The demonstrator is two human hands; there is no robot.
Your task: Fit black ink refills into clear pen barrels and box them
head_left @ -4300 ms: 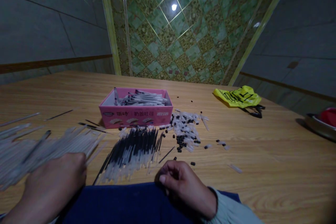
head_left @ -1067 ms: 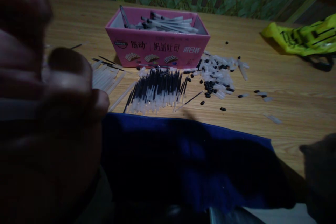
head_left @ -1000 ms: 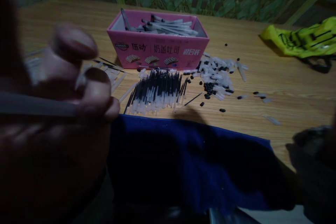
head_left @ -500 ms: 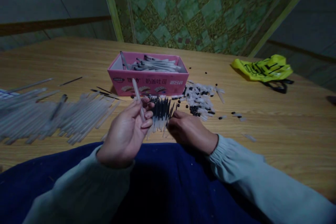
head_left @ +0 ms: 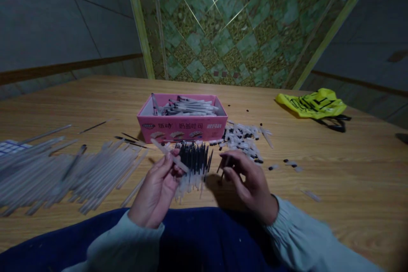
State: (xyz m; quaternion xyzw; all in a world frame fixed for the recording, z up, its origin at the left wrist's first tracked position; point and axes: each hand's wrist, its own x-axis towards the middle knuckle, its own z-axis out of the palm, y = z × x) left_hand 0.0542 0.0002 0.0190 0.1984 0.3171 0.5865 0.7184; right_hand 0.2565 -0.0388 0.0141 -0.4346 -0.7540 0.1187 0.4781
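Observation:
My left hand (head_left: 158, 191) is closed around a translucent white pen barrel (head_left: 161, 146), which slants up to the left. Close to its fingertips lies a row of pen refills (head_left: 196, 159) with dark ink and clear lower ends. To the right of that row, my right hand (head_left: 250, 180) pinches a thin dark refill (head_left: 224, 173) just above the table; its upper part is hidden by the fingers. Behind both hands stands a pink box (head_left: 172, 125) holding several assembled pens (head_left: 194, 107).
Many clear pen barrels (head_left: 105, 170) spread over the left of the wooden table (head_left: 350, 178). Small clear and black pen parts (head_left: 242, 138) are heaped right of the box, some scattered farther right. A yellow bag (head_left: 312, 104) lies at the back right.
My right hand has lifted off the refill row and shifted right with a thin refill in its fingers. The barrel in my left hand has tipped from near upright toward level. The view has tilted up.

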